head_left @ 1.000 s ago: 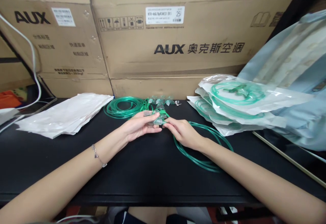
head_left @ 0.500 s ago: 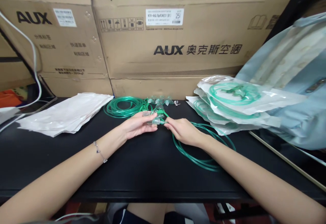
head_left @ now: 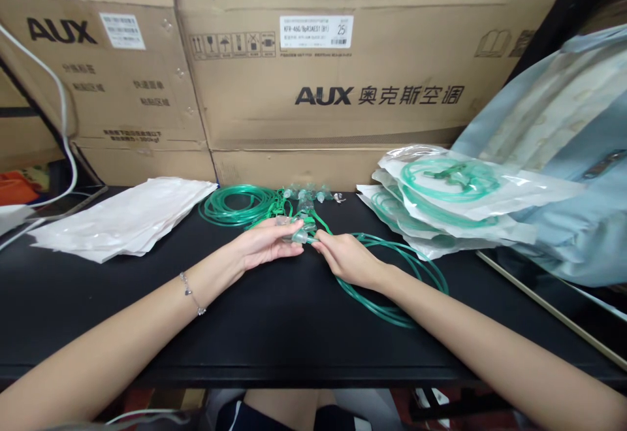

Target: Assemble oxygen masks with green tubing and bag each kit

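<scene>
My left hand (head_left: 264, 245) is closed around a clear plastic fitting (head_left: 298, 238), thumb on top, above the black table. Its exact kind I cannot make out. Fingers of my right hand (head_left: 350, 256) pinch the end of a green tube (head_left: 377, 311) against the fitting's right side; whether it is pushed in is hidden. Loose loops of this tube lie on the table under and beyond my right wrist. Just behind the hands are green straps (head_left: 322, 223) and several small clear plastic parts (head_left: 306, 192). Another coil of green tubing (head_left: 210, 207) lies behind my left hand.
White paper-backed pouches (head_left: 122, 215) are stacked at the left. At the right, clear bags (head_left: 470, 189) hold coiled green tubing, beside light blue fabric (head_left: 553, 222) and a dark flat panel (head_left: 548, 300). Large cardboard boxes (head_left: 382, 124) stand along the back.
My right hand has shifted slightly left and down, staying near the fitting. The tube loops moved slightly left with it. My left hand keeps its hold.
</scene>
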{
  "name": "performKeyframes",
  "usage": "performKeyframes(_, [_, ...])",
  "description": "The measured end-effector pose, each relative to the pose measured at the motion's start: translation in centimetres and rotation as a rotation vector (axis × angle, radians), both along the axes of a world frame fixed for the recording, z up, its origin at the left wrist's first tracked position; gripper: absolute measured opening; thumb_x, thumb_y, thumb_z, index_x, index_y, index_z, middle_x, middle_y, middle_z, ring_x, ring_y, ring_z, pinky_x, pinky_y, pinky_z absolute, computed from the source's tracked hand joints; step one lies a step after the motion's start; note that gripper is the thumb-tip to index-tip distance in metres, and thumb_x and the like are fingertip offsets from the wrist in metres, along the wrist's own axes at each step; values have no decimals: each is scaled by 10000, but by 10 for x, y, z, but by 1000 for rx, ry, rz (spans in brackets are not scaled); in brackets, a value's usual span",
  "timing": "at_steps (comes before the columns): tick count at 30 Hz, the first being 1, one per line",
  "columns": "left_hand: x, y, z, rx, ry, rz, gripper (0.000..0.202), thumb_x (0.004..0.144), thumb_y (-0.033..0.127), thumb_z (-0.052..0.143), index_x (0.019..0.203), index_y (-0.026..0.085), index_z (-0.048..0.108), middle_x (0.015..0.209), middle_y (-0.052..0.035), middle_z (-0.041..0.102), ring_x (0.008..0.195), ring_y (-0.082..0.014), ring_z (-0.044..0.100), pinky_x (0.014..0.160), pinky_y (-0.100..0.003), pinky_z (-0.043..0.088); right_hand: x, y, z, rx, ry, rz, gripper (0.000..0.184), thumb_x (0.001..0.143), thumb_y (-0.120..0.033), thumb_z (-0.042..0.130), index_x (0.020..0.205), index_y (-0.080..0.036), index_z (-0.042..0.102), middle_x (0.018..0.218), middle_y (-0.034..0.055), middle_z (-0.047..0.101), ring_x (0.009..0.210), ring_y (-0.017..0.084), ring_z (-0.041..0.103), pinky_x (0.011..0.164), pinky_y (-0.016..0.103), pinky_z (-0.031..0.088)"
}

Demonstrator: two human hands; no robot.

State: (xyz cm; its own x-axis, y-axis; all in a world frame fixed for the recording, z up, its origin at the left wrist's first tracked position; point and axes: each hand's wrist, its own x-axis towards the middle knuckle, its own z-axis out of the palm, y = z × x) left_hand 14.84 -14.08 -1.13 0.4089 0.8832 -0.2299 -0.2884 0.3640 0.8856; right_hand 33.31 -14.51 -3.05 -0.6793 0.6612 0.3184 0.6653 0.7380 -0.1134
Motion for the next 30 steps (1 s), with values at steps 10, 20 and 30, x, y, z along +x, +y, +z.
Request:
performKeyframes(10, [-10, 8, 12, 216, 135, 26, 233, 659, 270, 714, 765, 125, 566, 662, 10, 565, 510, -47, 541, 352, -93, 372, 19, -5, 38, 56, -53, 108, 323, 854, -398, 455, 1062, -164, 537, 1009, 107, 563, 966, 227, 526, 840, 361, 421])
performKeyframes(20, [-3, -9, 25, 697, 378, 101, 606, 659, 289, 694, 1188, 263, 401, 888, -27, 569, 664, -162, 633, 468, -219, 503, 83, -2, 7, -54, -275, -220, 483, 870, -207, 381, 1349, -147, 355, 1267, 204, 446, 1111, 299, 490, 886, 446, 428])
performKeyframes(30, [15, -39, 13, 1574, 1273, -376, 448, 845, 138, 399, 1264, 291, 448, 1056, -73, 578, 938, -205, 549, 654, -228, 437, 65, 24, 2, -46, -58, -186, 423, 827, -155, 473, 1247, -200, 501, 932, 100, 576, 832, 200, 591, 764, 327, 469])
